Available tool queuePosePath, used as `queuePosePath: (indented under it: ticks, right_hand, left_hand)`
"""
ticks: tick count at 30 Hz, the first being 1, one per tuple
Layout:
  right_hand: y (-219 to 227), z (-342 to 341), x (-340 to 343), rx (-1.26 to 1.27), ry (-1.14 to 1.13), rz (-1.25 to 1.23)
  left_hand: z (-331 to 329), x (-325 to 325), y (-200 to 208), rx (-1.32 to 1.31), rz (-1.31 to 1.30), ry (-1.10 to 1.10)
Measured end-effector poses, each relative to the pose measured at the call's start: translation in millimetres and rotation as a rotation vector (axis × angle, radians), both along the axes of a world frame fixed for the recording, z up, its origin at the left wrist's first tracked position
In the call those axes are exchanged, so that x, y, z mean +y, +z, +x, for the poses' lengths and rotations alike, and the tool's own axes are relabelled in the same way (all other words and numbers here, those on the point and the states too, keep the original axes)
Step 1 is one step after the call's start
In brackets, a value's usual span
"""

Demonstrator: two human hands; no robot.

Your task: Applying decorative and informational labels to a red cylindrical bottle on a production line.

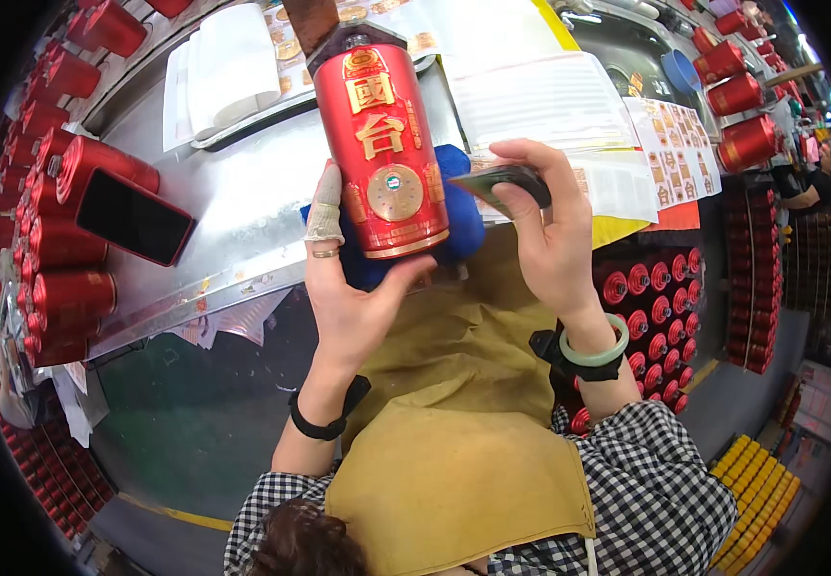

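Note:
My left hand (343,307) is closed around the lower part of a red bottle (377,144) with gold lettering and a round gold emblem. The bottle leans slightly, its base toward me. A pale cover wraps one finger of that hand, and a ring sits below it. Just right of the bottle, my right hand (559,240) pinches a dark, flat scraper-like tool (504,182), its thin edge pointing at the bottle. Its exact kind is hard to make out. Behind the bottle's lower part lies a blue cloth (463,221), partly hidden by the bottle.
On the metal worktable (242,192) lie a black phone (135,216), resting against red bottles (70,250), and paper sheets (540,101). Gold decal sheets (670,144) lie at the right, near a sink (617,43) and blue bowl (681,70). Rows of red bottles (660,307) stand below right.

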State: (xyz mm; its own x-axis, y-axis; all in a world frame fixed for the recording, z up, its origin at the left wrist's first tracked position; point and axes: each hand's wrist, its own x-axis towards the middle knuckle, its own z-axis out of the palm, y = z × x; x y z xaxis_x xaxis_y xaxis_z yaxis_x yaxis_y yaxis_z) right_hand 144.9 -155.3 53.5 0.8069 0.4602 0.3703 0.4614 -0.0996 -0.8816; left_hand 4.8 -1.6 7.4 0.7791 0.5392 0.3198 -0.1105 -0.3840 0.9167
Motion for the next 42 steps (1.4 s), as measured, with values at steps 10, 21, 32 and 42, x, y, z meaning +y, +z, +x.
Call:
queuePosePath:
  ticks: [10, 21, 32, 42]
  right_hand:
    - [13.2, 13.5, 3.3, -0.266, 0.338, -0.079]
    - [25.2, 10.2, 14.1, -0.451, 0.3, -0.115]
    - [31.3, 0.3, 14.7, -0.463, 0.388, -0.147]
    - [32.3, 2.8, 20.4, -0.502, 0.367, -0.137]
  left_hand:
    - [0.8, 5.3, -6.4, 0.068, 0.138, 0.129]
    - [2.2, 5.0, -11.5, 0.136, 0.051, 0.211]
    - [2.3, 4.7, 0.2, 0.053, 0.375, 0.226]
    - [4.3, 5.7, 8.0, 0.032, 0.481, 0.194]
